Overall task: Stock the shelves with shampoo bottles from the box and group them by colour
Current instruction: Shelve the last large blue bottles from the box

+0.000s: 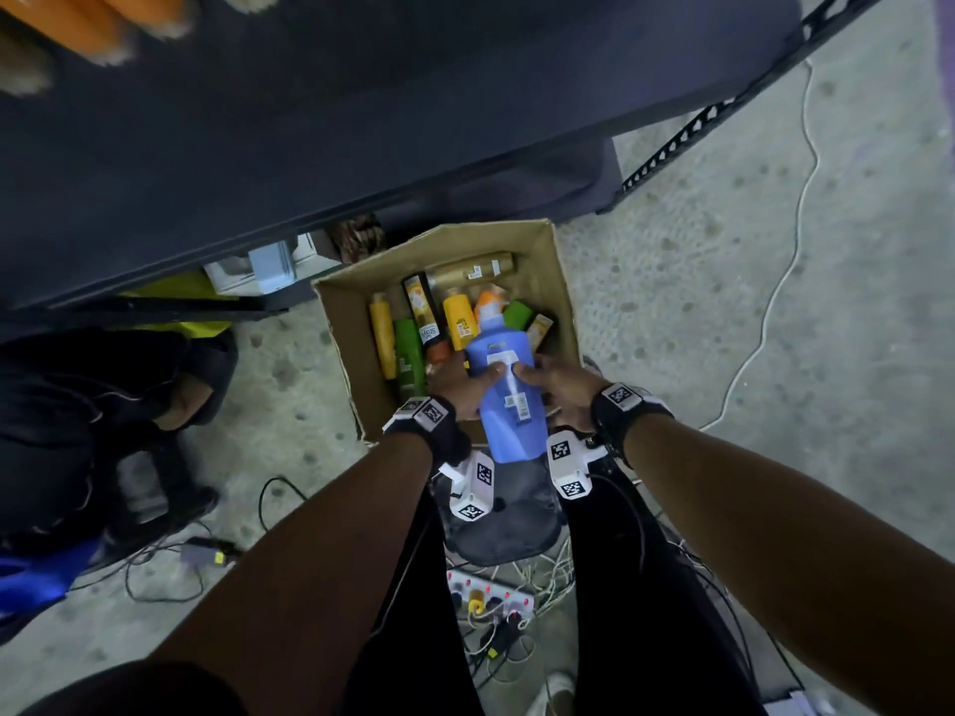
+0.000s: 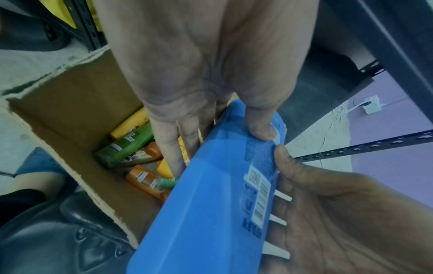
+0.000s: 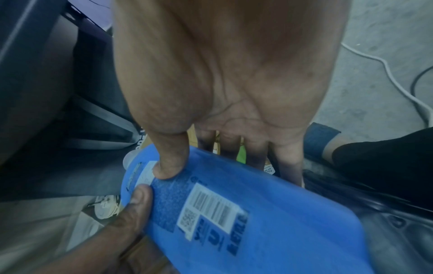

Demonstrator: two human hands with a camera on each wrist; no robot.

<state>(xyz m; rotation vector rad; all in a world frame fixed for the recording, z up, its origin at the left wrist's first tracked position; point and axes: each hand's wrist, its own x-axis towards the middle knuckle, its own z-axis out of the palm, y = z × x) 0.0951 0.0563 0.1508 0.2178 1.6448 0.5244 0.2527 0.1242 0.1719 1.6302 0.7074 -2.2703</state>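
A large blue shampoo bottle (image 1: 509, 395) with a white cap and barcode label hangs over the near edge of the cardboard box (image 1: 356, 323). Both hands hold it. My left hand (image 1: 462, 385) grips its left side, thumb on the label face, fingers underneath. My right hand (image 1: 560, 387) grips the right side the same way. The left wrist view shows the blue bottle (image 2: 211, 194) with my left hand (image 2: 187, 103) above it; the right wrist view shows the blue bottle (image 3: 246, 213) under my right hand (image 3: 222, 111). Yellow, green, orange and gold bottles (image 1: 457, 315) lie in the box.
A dark metal shelf (image 1: 362, 121) stands over the far side of the box, with orange bottles (image 1: 77, 23) at its top left. A power strip (image 1: 491, 599) and tangled cables lie on the concrete floor by my legs. Another person in black (image 1: 103, 405) crouches at left.
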